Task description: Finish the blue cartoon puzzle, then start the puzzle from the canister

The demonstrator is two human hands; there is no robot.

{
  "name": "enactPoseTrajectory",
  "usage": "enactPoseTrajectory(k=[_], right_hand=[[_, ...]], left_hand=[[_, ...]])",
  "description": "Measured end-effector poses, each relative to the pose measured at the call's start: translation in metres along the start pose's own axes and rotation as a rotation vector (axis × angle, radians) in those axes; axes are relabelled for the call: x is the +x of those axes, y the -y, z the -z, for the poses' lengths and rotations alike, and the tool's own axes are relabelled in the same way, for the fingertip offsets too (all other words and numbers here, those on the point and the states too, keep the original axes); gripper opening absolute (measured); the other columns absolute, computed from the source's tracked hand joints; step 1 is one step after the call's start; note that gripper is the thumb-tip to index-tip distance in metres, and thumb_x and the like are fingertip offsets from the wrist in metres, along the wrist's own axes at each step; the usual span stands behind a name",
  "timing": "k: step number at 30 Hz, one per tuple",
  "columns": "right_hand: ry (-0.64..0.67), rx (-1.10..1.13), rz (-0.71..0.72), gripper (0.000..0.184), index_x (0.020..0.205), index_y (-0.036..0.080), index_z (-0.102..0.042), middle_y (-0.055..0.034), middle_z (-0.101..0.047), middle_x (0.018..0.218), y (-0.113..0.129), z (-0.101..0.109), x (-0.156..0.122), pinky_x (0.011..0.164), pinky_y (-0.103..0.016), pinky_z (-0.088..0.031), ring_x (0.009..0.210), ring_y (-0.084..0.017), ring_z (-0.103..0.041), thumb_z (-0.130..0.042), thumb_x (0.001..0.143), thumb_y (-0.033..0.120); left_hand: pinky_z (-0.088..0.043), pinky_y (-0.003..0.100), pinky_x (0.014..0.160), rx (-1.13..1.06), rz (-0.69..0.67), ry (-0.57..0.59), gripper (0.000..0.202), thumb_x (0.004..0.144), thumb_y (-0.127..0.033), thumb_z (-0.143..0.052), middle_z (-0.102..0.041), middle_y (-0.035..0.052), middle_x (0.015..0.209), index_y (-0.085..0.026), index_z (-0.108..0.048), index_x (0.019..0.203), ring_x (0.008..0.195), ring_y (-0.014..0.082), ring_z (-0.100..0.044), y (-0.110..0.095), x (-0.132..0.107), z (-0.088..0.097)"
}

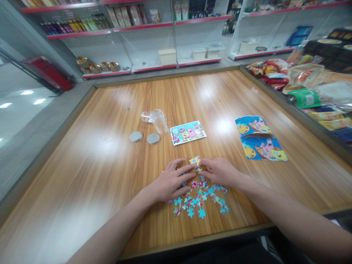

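A small joined group of yellow jigsaw puzzle pieces [194, 160] with a cartoon face lies between my hands. My left hand [173, 180] is open, palm down, its fingers spread over loose pieces and one fingertip at the group's lower left edge. Bent at the fingers, my right hand [217, 171] has its fingertips at the group's right edge, gripping a puzzle piece there that they partly hide. Loose blue puzzle pieces [201, 213] and pink ones [194, 184] are scattered below; some lie under my left hand. Beyond the group is a picture card [188, 132] with cartoon figures.
Two silver lids [153, 138] and clear plastic containers [158, 121] sit left of the card. Blue printed sheets [264, 148] lie at right. Snack packets [310, 95] fill a bin along the table's right edge. White shelves [148, 40] stand behind the wooden table [68, 161].
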State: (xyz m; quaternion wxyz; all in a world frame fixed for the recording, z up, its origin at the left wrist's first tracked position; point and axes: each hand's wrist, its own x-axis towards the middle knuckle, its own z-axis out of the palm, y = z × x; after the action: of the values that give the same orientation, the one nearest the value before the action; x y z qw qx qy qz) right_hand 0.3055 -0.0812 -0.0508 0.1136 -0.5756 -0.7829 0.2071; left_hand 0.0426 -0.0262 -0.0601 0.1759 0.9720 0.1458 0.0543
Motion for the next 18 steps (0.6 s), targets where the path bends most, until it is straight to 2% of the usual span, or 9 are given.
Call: enactPoseTrajectory(k=[4,8,11,15,18], right_hand=[[-0.004,0.04,0.023,0.024,0.113,0.02,-0.065,0.0017,-0.063,0.066,-0.0009,0.0023,-0.0015,0.059,-0.025,-0.029,0.059,-0.014,-0.055,-0.062,0.091,0.031],[-0.047,0.104,0.076,0.028,0.111,0.02,-0.065,0.0043,-0.058,0.061,-0.0029,0.0036,-0.0036,0.056,-0.025,-0.028,0.053,-0.011,-0.048,-0.054,0.085,0.016],[-0.08,0.132,0.098,0.033,0.11,0.02,-0.067,0.0049,-0.058,0.06,-0.0043,0.0029,-0.0041,0.055,-0.024,-0.028,0.051,-0.01,-0.046,-0.052,0.082,0.012],[-0.062,0.087,0.131,0.039,0.112,0.025,-0.072,0.0029,-0.065,0.065,-0.0059,0.001,-0.0038,0.058,-0.024,-0.031,0.056,-0.011,-0.053,-0.053,0.081,0.012],[-0.041,0.053,0.131,0.037,0.109,0.025,-0.074,0.0005,-0.07,0.072,-0.0057,0.0012,-0.0039,0.06,-0.025,-0.033,0.061,-0.012,-0.057,-0.054,0.081,0.012]], left_hand=[[-0.036,0.064,0.113,-0.01,-0.004,-0.007,0.05,0.099,-0.044,-0.055,-0.033,0.0018,0.163,-0.027,-0.049,0.146,0.143,0.0394,-0.026,0.0001,-0.0003,0.0006],[-0.036,0.064,0.113,-0.026,-0.005,-0.027,0.051,0.098,-0.043,-0.058,-0.037,0.0034,0.161,-0.027,-0.05,0.146,0.143,0.0392,-0.026,0.0004,-0.0006,0.0005],[-0.036,0.063,0.114,-0.038,-0.008,-0.035,0.052,0.097,-0.043,-0.058,-0.038,0.0046,0.16,-0.027,-0.05,0.146,0.142,0.0384,-0.028,0.0004,-0.0005,0.0008],[-0.036,0.062,0.113,-0.036,-0.005,-0.036,0.05,0.098,-0.043,-0.057,-0.039,0.0044,0.16,-0.027,-0.051,0.145,0.141,0.0378,-0.028,0.0004,-0.0003,0.0012],[-0.036,0.063,0.114,-0.024,-0.002,-0.021,0.05,0.099,-0.045,-0.055,-0.038,0.003,0.16,-0.027,-0.05,0.146,0.14,0.0379,-0.029,0.0006,-0.0001,0.0012]])
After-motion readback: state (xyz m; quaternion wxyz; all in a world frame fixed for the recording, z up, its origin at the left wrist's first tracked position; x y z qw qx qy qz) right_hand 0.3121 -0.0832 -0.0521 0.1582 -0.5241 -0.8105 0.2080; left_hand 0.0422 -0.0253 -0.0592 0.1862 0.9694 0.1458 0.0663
